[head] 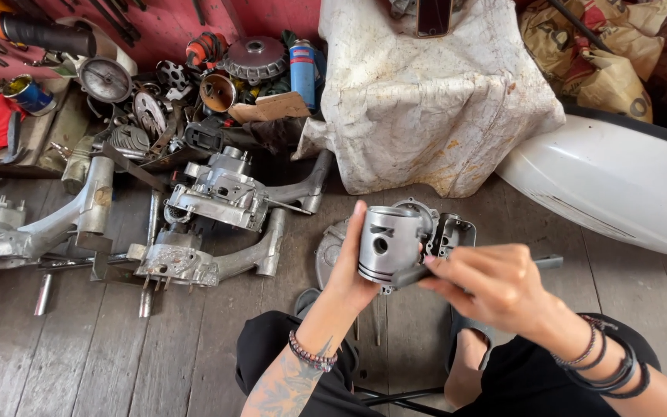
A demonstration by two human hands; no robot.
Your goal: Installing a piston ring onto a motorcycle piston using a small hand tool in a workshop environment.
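Piston (pixel 389 243), grey metal with a round hole in its side, is held upright above the wooden floor (pixel 117 355), in front of an engine casing (pixel 449 232). It is gripped by the left hand (pixel 347 270), whose fingers are curled around its back. A dark tool handle (pixel 414 272) is pinched closed in the right hand (pixel 496 286), its end touching the piston's lower edge. Engine parts (pixel 210 201) lie well apart to the left.
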